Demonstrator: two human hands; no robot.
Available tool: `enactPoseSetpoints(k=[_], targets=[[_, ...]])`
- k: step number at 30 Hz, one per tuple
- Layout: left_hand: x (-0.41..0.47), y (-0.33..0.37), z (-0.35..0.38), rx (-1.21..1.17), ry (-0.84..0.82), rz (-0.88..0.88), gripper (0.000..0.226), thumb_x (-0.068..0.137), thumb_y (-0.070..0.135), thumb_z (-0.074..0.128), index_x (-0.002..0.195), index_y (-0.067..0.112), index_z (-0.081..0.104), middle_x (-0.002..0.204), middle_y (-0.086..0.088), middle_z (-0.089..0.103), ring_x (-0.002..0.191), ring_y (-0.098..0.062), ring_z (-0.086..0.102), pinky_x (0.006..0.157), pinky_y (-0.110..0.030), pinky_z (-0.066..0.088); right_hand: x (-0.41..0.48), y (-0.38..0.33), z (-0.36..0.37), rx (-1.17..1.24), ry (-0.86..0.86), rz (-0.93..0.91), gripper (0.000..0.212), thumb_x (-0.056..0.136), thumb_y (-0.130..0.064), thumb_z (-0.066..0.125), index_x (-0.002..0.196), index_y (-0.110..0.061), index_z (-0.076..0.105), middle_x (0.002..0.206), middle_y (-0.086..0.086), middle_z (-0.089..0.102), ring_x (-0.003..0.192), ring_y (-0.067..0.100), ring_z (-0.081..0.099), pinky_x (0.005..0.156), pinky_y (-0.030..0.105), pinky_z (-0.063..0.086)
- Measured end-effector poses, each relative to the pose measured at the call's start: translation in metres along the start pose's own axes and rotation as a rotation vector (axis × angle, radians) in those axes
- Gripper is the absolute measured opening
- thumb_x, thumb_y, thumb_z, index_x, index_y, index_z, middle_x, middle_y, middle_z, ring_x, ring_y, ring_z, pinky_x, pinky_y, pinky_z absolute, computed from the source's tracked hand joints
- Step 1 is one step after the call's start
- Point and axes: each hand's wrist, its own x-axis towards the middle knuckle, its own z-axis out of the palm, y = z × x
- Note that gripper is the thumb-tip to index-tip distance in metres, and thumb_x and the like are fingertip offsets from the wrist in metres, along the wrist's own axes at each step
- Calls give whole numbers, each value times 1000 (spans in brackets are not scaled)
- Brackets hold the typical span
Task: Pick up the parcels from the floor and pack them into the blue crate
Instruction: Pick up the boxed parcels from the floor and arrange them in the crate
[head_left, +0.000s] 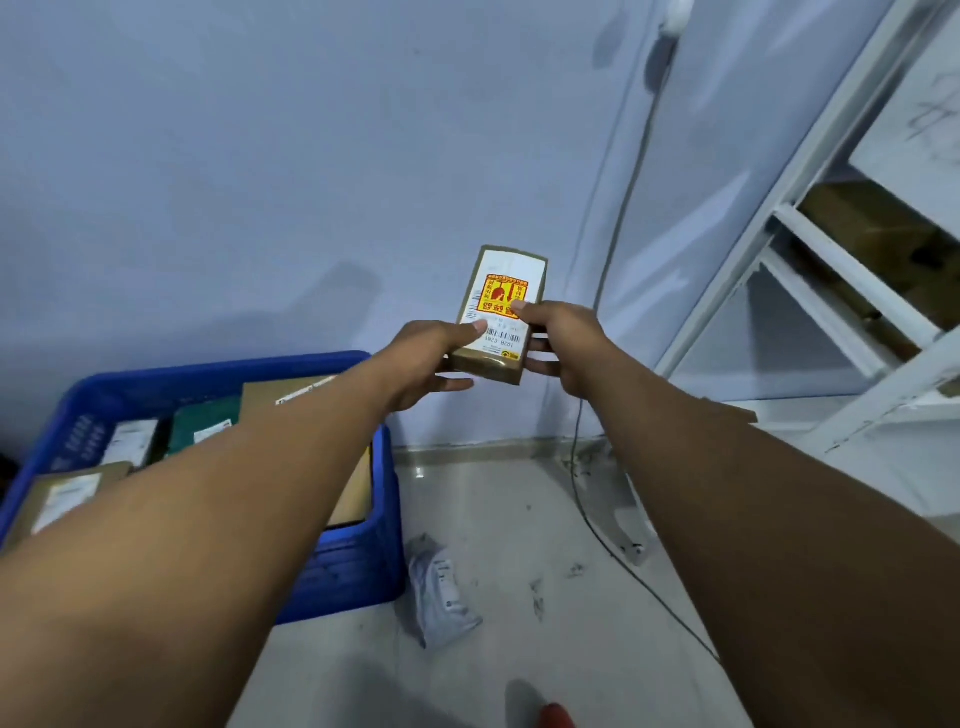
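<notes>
Brown cardboard parcel (501, 312), small and flat, white label plus red-yellow sticker, held mid-air at frame centre against pale blue wall (260, 182). Left hand (431, 358) grips its 7 o'clock edge, thumb on label, fingers under; right hand (561, 343) grips the 4 o'clock edge likewise. Blue plastic crate (353, 566) at 8 o'clock on glossy grey tiled floor (571, 649), boxed parcels (67, 493) inside. Grey plastic mailer bag (441, 592) on floor just beside crate, 6 o'clock. Floor scuffed with dark marks. White metal shelf rack (810, 249) at 3 o'clock; dark cable (618, 223) runs down the wall.
</notes>
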Motion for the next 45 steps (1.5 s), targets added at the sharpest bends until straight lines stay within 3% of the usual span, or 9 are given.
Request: enactPoseSetpoints(k=[7,17,22,30,33,34,36,40,45], targets=[[-57,12,-61,-41,52,50,41,100,44,61,131,18,64,113,0,78,110,-21,73,88,-41,62,-39,-31,69,-21,-83,-27,25,94,-18,69,118,-12,68,101,5,79,92,20,76,63,29,59],[-64,-23,-143,-80,216,-62,41,98,38,65,129,11,62,118,-7,76,111,-27,72,96,-45,59,-3,-16,154,-201,-299,25,30,96,-21,66,123,-10,66,111,10,75,98,24,73,74,33,58],[-70,-81,-207,-165,317,-132,32,97,35,68,119,11,67,107,-6,79,105,-25,74,91,-44,61,31,35,239,-275,-413,127,20,96,-20,66,113,-11,69,104,10,76,92,24,72,76,35,58],[-41,-212,-372,-212,369,-361,45,92,34,75,126,8,61,121,-14,72,107,-31,72,94,-50,60,87,167,411,-283,-412,344,18,98,-21,63,113,-10,67,97,7,79,90,23,76,71,37,58],[-20,-249,-422,-107,378,-400,35,97,38,70,121,13,65,113,-3,73,96,-19,72,80,-35,63,107,207,468,-262,-379,403,22,98,-17,62,118,-11,65,101,8,78,90,23,75,65,33,58],[-11,-257,-438,-39,372,-392,33,98,40,67,121,15,65,111,0,73,95,-17,71,83,-34,61,115,217,487,-254,-372,411,25,97,-16,63,121,-12,64,104,8,77,90,23,75,64,33,59],[7,-271,-468,91,362,-331,35,101,41,64,127,18,63,122,2,71,102,-15,68,94,-34,56,134,235,522,-226,-357,409,28,97,-15,64,124,-14,64,108,8,77,93,26,75,74,40,62],[45,-286,-521,261,472,-214,42,99,40,65,134,19,58,132,0,67,113,-18,64,96,-35,52,176,257,585,-214,-329,374,28,101,-27,60,126,-16,65,112,4,75,98,25,72,92,47,58],[81,-306,-582,312,606,-195,35,100,28,62,132,13,60,130,-9,68,114,-26,65,98,-38,53,219,279,654,-195,-347,385,28,104,-24,55,127,-8,62,115,11,73,95,27,71,80,40,60]])
